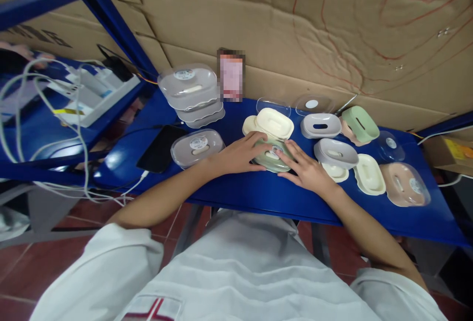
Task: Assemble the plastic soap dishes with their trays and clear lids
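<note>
A green soap box (pixel 274 162) with a clear lid and a round label lies on the blue table in front of me. My left hand (pixel 247 153) is curved around its left side, thumb near the front edge and fingers at the back. My right hand (pixel 303 166) grips the right side, its fingertips on the lid by the label. Directly behind the box is a cream soap tray (pixel 275 123), partly over another cream piece. A grey lidded soap box (pixel 198 147) rests beside my left forearm. Near my right hand, a grey tray (pixel 336 152) overlaps a cream insert (pixel 335 172).
Grey lidded boxes (pixel 190 87) are stacked at the back left, near a black phone (pixel 161 148) on a cable. Rightward are a cream tray (pixel 369 174), a pinkish lidded box (pixel 404 184) and a green tray (pixel 360 123). Clear lids (pixel 314 105) lie against the cardboard (pixel 258 25).
</note>
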{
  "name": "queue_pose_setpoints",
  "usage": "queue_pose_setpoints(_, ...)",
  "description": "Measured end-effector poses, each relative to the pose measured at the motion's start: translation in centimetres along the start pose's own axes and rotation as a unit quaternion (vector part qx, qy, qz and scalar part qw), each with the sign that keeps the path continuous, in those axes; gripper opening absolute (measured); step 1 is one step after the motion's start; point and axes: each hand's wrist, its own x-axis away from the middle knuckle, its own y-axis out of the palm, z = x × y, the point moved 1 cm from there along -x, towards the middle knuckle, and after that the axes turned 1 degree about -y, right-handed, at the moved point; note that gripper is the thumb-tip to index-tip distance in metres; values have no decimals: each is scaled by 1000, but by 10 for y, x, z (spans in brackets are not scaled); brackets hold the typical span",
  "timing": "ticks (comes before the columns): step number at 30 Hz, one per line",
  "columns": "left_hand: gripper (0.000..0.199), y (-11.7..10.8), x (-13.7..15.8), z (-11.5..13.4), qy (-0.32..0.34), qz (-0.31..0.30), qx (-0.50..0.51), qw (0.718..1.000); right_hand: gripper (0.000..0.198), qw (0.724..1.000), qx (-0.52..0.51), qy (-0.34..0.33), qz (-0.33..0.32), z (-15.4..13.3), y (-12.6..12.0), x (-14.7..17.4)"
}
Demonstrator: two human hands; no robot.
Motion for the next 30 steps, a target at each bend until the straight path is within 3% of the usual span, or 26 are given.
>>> queue_pose_setpoints(8,70,8,0,1,-53,-20,58,997,75,998,-59,-6,0,13,4,0)
queue_pose_setpoints(12,58,-15,11,21,-51,25,4,998,70,992,-113,37,45,19,1,2)
queue_pose_setpoints(15,53,-46,50,38,-120,102,-26,987,67,990,-103,66,67,19,1,2)
queue_pose_setpoints(18,56,-72,106,45,-207,242,-93,943,62,995,-71,59,43,13,4,-5)
queue_pose_setpoints(20,56,-79,138,41,-264,270,-117,918,58,998,-46,43,19,10,8,-17)
queue_pose_setpoints(24,59,-71,162,26,-302,271,-113,907,59,999,5,49,8,13,17,-54)
queue_pose_setpoints(27,64,-62,158,18,-296,272,-105,910,58,997,26,76,16,17,24,-77)
queue_pose_setpoints(30,71,-57,151,23,-290,285,-141,903,51,997,28,73,-11,7,26,-78)
